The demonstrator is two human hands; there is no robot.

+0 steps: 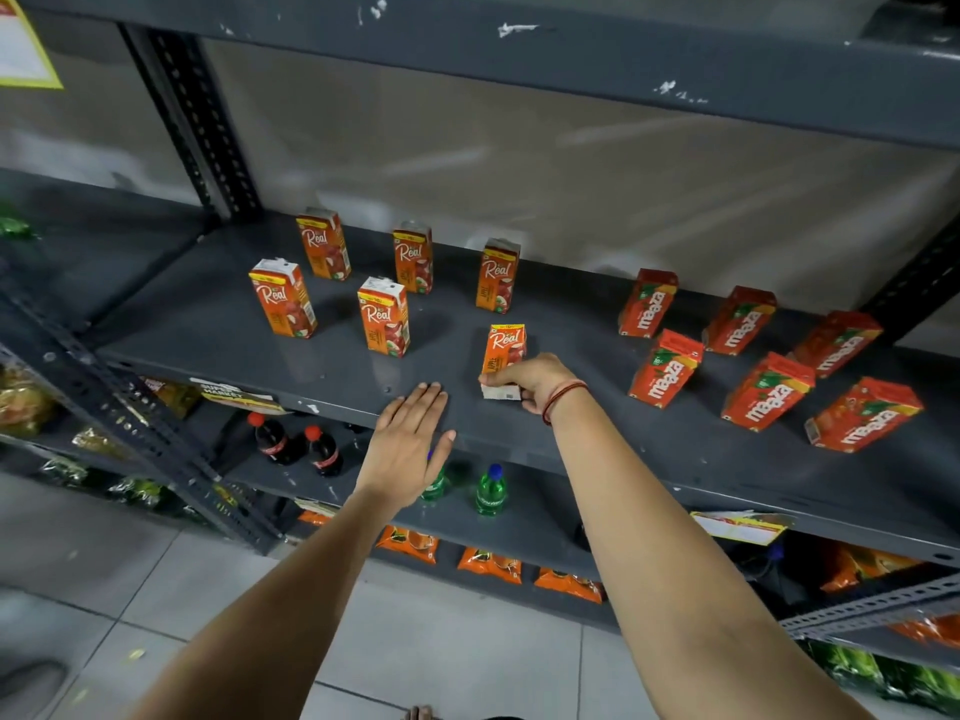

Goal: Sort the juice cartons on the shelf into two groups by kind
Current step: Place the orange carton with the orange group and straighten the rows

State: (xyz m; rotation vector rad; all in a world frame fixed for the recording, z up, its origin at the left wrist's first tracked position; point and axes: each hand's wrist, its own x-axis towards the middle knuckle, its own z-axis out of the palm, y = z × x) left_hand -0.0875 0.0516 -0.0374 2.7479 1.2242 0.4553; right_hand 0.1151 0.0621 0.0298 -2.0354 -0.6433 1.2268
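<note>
On the grey shelf [218,324], several orange Real cartons [383,317] stand upright at the left and middle. Several red Maaza cartons [768,392] stand grouped at the right. My right hand [530,379] grips the top of one more Real carton [505,348] near the shelf's front edge, just right of the Real group. My left hand [413,441] lies flat with fingers together on the shelf's front edge, left of that carton, holding nothing.
The shelf below holds two cola bottles [296,444] and green bottles [490,491]. Orange snack packets [488,563] lie lower down. A perforated upright post [197,127] stands at the shelf's back left. The upper shelf [519,49] overhangs. Tiled floor lies below.
</note>
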